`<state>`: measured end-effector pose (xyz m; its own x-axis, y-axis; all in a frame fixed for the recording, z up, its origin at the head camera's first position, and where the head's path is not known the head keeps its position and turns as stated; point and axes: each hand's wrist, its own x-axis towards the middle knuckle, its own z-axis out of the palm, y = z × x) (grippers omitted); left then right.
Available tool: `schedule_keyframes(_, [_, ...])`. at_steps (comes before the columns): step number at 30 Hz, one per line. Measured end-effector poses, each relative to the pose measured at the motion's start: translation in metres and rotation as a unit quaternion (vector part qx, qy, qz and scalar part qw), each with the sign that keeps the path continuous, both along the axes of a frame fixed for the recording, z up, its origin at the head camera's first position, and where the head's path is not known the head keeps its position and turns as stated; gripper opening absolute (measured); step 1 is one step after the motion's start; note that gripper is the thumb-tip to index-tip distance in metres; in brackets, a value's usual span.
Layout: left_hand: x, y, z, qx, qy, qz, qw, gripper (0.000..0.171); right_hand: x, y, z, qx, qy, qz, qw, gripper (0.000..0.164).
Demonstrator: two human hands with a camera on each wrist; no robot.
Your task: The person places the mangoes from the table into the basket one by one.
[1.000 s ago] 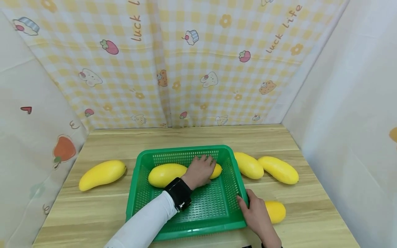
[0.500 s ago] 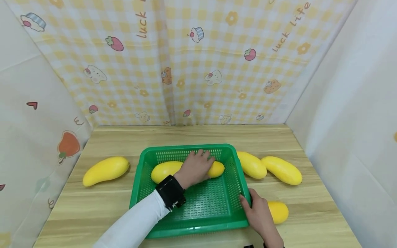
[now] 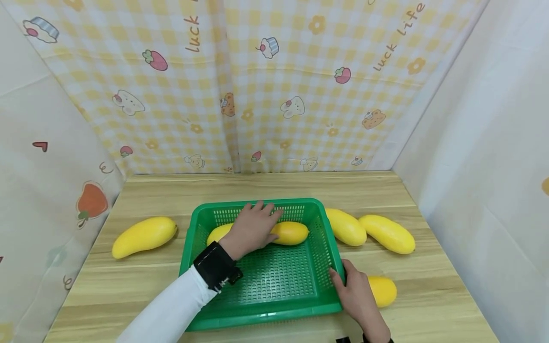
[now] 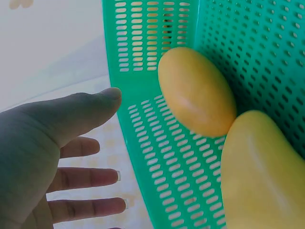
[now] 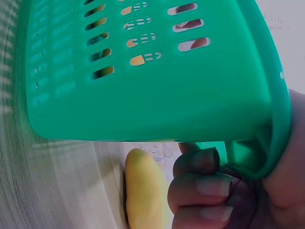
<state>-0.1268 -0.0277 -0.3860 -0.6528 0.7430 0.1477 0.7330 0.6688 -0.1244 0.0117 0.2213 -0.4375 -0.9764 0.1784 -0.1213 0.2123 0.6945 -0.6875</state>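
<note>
Over the green basket (image 3: 257,317), head view: the left hand (image 3: 250,229) reaches across the far half with its fingers spread and straight, holding nothing.
Larger fruit (image 3: 218,233): yellow, lying inside the basket along the far wall, partly hidden behind the left hand.
Smaller fruit (image 3: 292,233): orange-yellow, also inside, toward the far right corner; the left thumb overlaps it from this angle.
Right hand (image 3: 358,291): grips the basket's right side near the front corner, thumb over the rim.
Left forearm: a black band (image 3: 214,264) at the wrist, a white sleeve (image 3: 167,309) below it.
Wooden table (image 3: 433,305): it bears the basket; one curved fruit (image 3: 144,237) lies well to the left, two fruits (image 3: 345,227) (image 3: 387,234) sit side by side past the right wall, and another fruit (image 3: 383,291) is just beside the right hand.
Backdrop (image 3: 261,90): yellow-and-white checked cloth with cupcakes and strawberries.
Left wrist view: thumb and fingers stand apart from each other and from both fruits in the basket; whether the thumb tip touches the rim, I cannot tell.
Right wrist view: curled fingers hook under the basket's rim, and one loose fruit shows beyond the wall.
</note>
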Motion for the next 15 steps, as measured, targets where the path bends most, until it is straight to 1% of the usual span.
schedule_keyframes(9, [0.001, -0.035, 0.009, 0.046, 0.019, 0.018, 0.9986, 0.059, -0.001, 0.0, 0.0, 0.011, -0.008, 0.001, 1.0, 0.034])
schedule_keyframes(12, [0.003, -0.05, 0.013, 0.064, 0.029, 0.024, 0.9972, 0.058, -0.001, 0.0, 0.0, 0.012, -0.011, 0.0, 1.0, 0.033])
schedule_keyframes(15, [0.003, -0.068, 0.016, 0.084, 0.044, 0.038, 0.9948, 0.058, -0.001, 0.0, 0.001, 0.015, -0.015, 0.001, 1.0, 0.033])
